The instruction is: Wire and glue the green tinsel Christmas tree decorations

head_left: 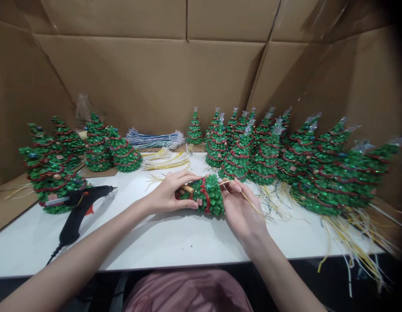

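A small green glittery Christmas tree (pixel 207 195) with red bead garland lies on its side on the white table (pixel 174 242), tip pointing left. My left hand (pixel 170 191) is wrapped round the tree's narrow end, near a wooden peg. My right hand (pixel 241 208) is at the tree's wide base, fingers pinched on a thin yellow wire (pixel 253 204) that trails off to the right.
A black glue gun (pixel 80 208) lies at the left. Finished trees stand in a group at the left (pixel 57 160) and a long row at the right (pixel 301 160). Bundles of blue-white (pixel 155 139) and yellow wires (pixel 165 161) lie at the back. Cardboard walls surround the table.
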`<state>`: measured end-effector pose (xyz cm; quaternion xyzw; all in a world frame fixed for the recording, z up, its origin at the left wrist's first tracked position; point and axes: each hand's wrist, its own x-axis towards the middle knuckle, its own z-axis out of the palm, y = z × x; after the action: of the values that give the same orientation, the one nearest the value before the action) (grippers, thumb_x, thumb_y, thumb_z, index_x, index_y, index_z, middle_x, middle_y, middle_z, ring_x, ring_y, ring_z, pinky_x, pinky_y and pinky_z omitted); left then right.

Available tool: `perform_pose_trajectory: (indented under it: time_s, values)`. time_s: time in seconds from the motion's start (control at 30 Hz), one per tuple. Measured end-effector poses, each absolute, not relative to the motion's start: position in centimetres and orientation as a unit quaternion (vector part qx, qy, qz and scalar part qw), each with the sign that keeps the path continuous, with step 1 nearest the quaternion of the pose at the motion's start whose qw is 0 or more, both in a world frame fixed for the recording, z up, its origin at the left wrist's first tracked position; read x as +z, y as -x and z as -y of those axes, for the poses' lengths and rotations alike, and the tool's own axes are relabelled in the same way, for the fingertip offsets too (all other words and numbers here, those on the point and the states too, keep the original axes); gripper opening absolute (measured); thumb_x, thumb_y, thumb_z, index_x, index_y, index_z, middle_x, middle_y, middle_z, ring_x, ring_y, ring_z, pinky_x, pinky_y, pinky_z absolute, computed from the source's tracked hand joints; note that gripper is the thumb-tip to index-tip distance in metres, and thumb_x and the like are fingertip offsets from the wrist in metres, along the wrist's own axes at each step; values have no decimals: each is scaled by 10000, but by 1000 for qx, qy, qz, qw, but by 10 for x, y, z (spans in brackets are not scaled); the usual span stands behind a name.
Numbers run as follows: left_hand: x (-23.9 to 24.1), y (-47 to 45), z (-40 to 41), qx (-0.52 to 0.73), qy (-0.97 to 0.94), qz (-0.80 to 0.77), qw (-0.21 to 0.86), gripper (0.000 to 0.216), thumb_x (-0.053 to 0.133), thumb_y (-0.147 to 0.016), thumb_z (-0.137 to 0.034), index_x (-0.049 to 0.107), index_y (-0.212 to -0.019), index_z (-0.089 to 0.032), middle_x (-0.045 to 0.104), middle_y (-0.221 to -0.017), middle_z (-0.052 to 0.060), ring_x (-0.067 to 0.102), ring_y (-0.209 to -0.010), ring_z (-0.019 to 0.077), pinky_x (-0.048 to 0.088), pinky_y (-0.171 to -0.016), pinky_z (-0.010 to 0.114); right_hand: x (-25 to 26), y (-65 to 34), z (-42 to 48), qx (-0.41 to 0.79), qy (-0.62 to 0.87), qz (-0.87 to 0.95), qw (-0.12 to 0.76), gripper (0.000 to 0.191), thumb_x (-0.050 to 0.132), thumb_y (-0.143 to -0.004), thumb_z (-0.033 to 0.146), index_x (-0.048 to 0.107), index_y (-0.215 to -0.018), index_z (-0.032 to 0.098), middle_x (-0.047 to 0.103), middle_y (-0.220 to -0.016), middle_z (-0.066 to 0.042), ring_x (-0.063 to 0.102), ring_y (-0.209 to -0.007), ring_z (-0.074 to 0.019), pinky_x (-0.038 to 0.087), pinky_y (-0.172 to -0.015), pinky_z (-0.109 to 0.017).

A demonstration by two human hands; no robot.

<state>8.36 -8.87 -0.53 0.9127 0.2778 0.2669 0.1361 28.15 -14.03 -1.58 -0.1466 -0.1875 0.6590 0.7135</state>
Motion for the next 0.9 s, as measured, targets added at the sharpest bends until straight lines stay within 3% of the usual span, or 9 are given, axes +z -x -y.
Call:
perform_pose_trajectory:
  time_s: [0.33,0.47,0.6,0.77,0.9]
  values:
    - [-6,-84,88,274,-913,-262,150,594,657,-734,-505,496,-1233,-226,558,-1203,82,505,-1103,250,355,-945,380,-26,-278,136,642,145,166,734,262,629,-738,150,420,-597,218,415,-587,44,590,-785,-106,504,-885,-233]
    - [-5,-83,87,279,-907,-264,171,577,685,-706,-497,528,-1182,-210,563,-1196,84,501,-1101,249,350,-961,383,-24,-274,139,624,167,195,738,258,596,-772,168,407,-602,209,357,-612,42,482,-622,-91,511,-718,-235]
    - [-3,-84,84,294,-888,-248,253,360,538,-853,-411,562,-1133,-186,570,-1173,80,516,-1084,208,393,-919,323,-20,-269,141,611,180,204,743,266,568,-787,157,407,-578,184,307,-647,38,363,-536,-67,419,-524,-198]
    - [-6,-86,84,307,-843,-269,349,352,535,-849,-407,572,-1104,-168,579,-1160,65,530,-1068,210,418,-878,292,-22,-266,142,619,195,185,738,254,570,-782,132,434,-570,164,301,-661,39,302,-510,-53,367,-487,-176]
    - [-7,-86,86,305,-831,-286,366,373,555,-835,-406,573,-1124,-171,582,-1120,48,533,-1034,199,416,-867,279,-22,-269,139,624,197,197,730,249,567,-787,143,424,-585,170,298,-673,37,289,-512,-60,364,-498,-184]
